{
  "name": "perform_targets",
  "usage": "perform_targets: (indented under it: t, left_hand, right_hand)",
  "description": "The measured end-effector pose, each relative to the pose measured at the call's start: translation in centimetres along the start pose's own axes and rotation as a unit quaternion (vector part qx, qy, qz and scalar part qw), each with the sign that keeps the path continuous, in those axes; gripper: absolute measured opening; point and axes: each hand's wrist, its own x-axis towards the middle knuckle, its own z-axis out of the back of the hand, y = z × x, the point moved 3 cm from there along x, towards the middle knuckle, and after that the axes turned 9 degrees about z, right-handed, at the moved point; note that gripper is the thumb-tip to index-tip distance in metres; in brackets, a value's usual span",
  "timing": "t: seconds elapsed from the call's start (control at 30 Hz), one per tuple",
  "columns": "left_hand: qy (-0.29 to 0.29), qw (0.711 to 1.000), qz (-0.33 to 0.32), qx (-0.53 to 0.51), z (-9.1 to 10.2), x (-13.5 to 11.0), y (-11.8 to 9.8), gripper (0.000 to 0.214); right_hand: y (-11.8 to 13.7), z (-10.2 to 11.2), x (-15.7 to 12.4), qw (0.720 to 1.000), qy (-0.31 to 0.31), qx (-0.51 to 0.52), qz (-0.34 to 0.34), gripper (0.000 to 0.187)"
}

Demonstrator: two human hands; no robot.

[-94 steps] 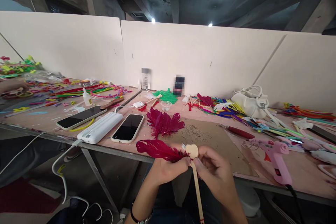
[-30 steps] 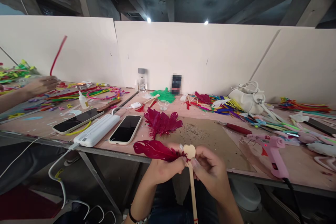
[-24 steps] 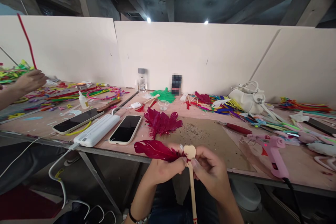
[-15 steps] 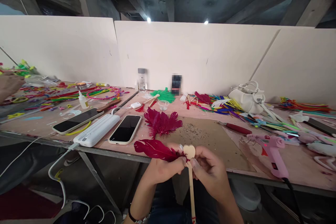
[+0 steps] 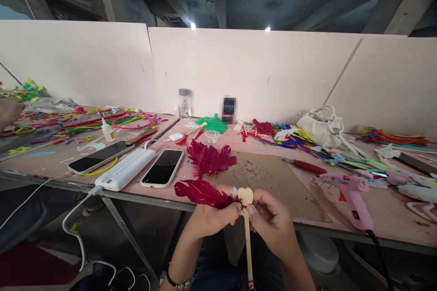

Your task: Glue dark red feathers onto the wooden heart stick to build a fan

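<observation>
The left hand [image 5: 213,219] is closed in a pinch on the quill end of a dark red feather [image 5: 200,192], whose vane juts out to the left, roughly level. The right hand [image 5: 273,225] is closed round a thin wooden stick [image 5: 247,245] just under its heart-shaped head, its thumb and forefinger meeting the left fingertips there. The feather's base lies at the head of the stick. Whether it touches the wood is hard to tell, since the fingers cover the spot. Both hands are held just in front of the near edge of the tabletop [image 5: 396,218], and the stick hangs down between the wrists (a red mark shows at its lower end).

On the tabletop just beyond the hands lies a feather pile [image 5: 210,159], also red, beside a sheet of cardboard [image 5: 273,177]. Left of the pile are a phone [image 5: 162,168] and a white power bank [image 5: 125,169], side by side. To the right, near the edge, sits a pink glue gun [image 5: 353,195]. A co-worker's hand [image 5: 7,111] shows at the far left.
</observation>
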Motion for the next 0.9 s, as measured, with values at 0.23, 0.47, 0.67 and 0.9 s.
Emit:
perform_targets:
  t: [0.23,0.47,0.67,0.9]
  left_hand:
    - [0.001,1.000,-0.001,0.003,-0.01,0.09,-0.16,0.023]
    - [0.002,1.000,0.002,0.014,-0.04,0.04,-0.20,0.026]
    - [-0.005,1.000,0.003,0.009,0.03,0.08,-0.05,0.024]
    - [-0.004,1.000,0.008,0.006,0.04,0.10,-0.18,0.022]
  right_hand:
    - [-0.07,0.05,0.11,1.000,0.006,0.002,0.001,0.022]
    - [-0.26,0.10,-0.03,1.000,0.007,-0.009,-0.001,0.023]
    - [-0.35,0.14,-0.04,1.000,0.013,-0.010,-0.001,0.023]
    - [-0.29,0.12,-0.07,1.000,0.013,-0.007,-0.007,0.022]
